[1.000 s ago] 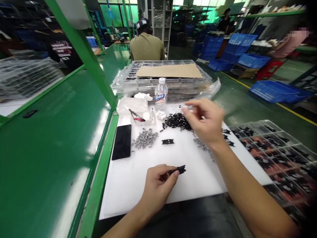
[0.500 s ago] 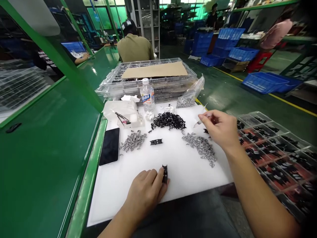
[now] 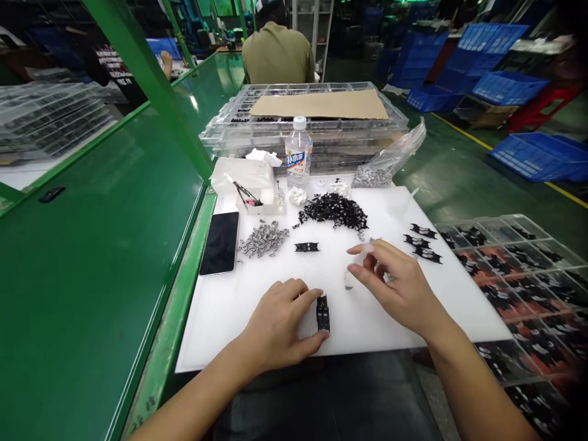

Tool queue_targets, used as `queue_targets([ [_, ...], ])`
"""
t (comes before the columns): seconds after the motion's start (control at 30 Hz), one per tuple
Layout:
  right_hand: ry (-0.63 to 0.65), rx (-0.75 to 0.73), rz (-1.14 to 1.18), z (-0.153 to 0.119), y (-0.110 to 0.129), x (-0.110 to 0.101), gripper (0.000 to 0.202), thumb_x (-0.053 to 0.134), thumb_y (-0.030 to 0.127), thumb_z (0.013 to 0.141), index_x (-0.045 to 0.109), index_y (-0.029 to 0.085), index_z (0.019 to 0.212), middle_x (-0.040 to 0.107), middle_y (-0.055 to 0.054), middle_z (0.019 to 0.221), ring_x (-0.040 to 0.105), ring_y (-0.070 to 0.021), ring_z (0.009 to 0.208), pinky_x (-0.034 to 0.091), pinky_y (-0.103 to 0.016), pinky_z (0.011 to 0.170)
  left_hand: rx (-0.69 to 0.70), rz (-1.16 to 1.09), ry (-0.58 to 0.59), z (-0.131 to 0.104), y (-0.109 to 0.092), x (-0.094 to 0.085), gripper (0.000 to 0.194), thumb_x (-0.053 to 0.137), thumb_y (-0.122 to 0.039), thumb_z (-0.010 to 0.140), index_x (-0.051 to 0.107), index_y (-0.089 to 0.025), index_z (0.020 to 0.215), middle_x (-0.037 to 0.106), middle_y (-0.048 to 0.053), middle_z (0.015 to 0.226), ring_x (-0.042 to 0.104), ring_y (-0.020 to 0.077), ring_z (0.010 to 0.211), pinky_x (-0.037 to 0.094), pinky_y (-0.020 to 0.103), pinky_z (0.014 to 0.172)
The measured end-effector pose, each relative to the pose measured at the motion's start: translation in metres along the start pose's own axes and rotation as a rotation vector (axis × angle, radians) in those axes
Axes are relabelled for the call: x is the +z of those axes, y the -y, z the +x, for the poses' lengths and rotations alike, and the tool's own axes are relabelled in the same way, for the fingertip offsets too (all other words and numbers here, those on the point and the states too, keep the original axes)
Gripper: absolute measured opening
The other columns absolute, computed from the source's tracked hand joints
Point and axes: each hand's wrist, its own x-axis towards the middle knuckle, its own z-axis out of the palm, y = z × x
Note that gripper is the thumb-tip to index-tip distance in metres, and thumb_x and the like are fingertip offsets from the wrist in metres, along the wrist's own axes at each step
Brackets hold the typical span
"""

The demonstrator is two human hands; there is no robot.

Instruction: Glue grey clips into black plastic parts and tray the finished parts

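Note:
Upright at the near edge of the white work board (image 3: pixel 257 312), a small black plastic part (image 3: pixel 323 313) is gripped end to end between thumb and forefinger of my left hand (image 3: pixel 285 318). My right hand (image 3: pixel 397 285) is to its right, fingers curled round a thin translucent tool (image 3: pixel 366 250), mostly hidden and blurred. A small grey piece shows by the tool's lower tip. Another black part (image 3: pixel 307 247) lies flat ahead of my left hand. Several similar black parts (image 3: pixel 422 242) lie beyond my right hand, which covers most of the right grey pile.
A heap of small black pieces (image 3: pixel 337 211) and a grey pile (image 3: pixel 265 239) lie on the board. A phone (image 3: pixel 219 244), tweezers (image 3: pixel 243 191), bottle (image 3: pixel 298 160) and bag of grey pieces (image 3: pixel 372 176) surround them. Compartment trays (image 3: pixel 509 269) stand right; stacked trays (image 3: pixel 316 131) stand behind.
My right hand has come in from the right-hand grey pile, toward the part in my left hand. My left fingers now span that part's two ends. The view has shifted.

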Motion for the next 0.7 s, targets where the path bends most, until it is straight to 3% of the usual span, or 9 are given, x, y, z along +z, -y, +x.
queue_targets([
  [0.1,-0.004,-0.044,-0.028,0.000,-0.001,-0.002,0.014,0.065,0.036,0.103,0.073,0.025,0.106,0.071,-0.005,0.102,0.061,-0.0160,0.079,0.048,-0.032,0.066,-0.021,-0.014,0.016,0.000,0.001,0.000,0.053,0.075,-0.045,0.091,0.061,-0.020,0.135,0.065,0.010,0.110,0.063,0.0280,0.093,0.052,0.044,0.079],
  [0.23,-0.200,-0.065,-0.009,0.000,0.000,-0.006,0.006,0.071,0.031,0.099,0.074,0.026,0.102,0.073,-0.004,0.100,0.063,-0.0162,0.078,0.048,-0.032,0.066,-0.026,-0.021,0.021,0.001,0.002,0.001,0.053,0.075,-0.049,0.092,0.062,-0.018,0.134,0.065,0.011,0.109,0.063,0.0286,0.093,0.051,0.045,0.078],
  [0.37,-0.072,-0.029,-0.029,-0.002,-0.003,-0.004,0.009,0.072,0.034,0.098,0.073,0.025,0.101,0.071,-0.002,0.089,0.061,-0.0154,0.073,0.048,-0.031,0.061,-0.025,-0.016,0.019,0.001,0.001,0.002,0.054,0.074,-0.052,0.093,0.063,-0.018,0.133,0.066,0.011,0.109,0.063,0.0293,0.093,0.050,0.045,0.077],
  [0.53,-0.221,0.010,-0.005,-0.004,-0.007,0.002,0.012,0.072,0.036,0.098,0.073,0.025,0.103,0.074,-0.003,0.091,0.064,-0.0157,0.071,0.051,-0.032,0.065,-0.021,-0.005,0.026,0.001,0.001,0.001,0.054,0.072,-0.054,0.094,0.062,-0.017,0.133,0.066,0.011,0.108,0.062,0.0291,0.093,0.050,0.045,0.077],
  [0.6,-0.175,0.019,-0.008,-0.001,-0.009,0.005,0.015,0.071,0.039,0.098,0.074,0.025,0.099,0.074,-0.004,0.092,0.064,-0.0165,0.071,0.050,-0.032,0.064,-0.021,-0.002,0.026,0.000,0.001,0.001,0.053,0.072,-0.053,0.095,0.062,-0.017,0.133,0.065,0.011,0.109,0.062,0.0290,0.093,0.050,0.045,0.077],
  [0.63,-0.129,0.022,-0.016,0.000,-0.010,0.006,0.016,0.071,0.041,0.098,0.074,0.025,0.101,0.074,-0.003,0.090,0.064,-0.0167,0.070,0.050,-0.032,0.063,-0.022,0.000,0.025,0.000,0.001,0.001,0.053,0.072,-0.053,0.095,0.062,-0.017,0.133,0.065,0.011,0.109,0.062,0.0289,0.093,0.050,0.045,0.077],
  [0.7,-0.087,0.065,-0.026,-0.002,-0.012,0.005,0.033,0.075,0.044,0.095,0.072,0.027,0.122,0.071,-0.002,0.085,0.062,-0.0171,0.068,0.050,-0.032,0.063,-0.022,0.003,0.023,0.000,0.001,0.001,0.053,0.072,-0.052,0.095,0.062,-0.017,0.133,0.065,0.010,0.109,0.062,0.0288,0.092,0.050,0.045,0.077],
])
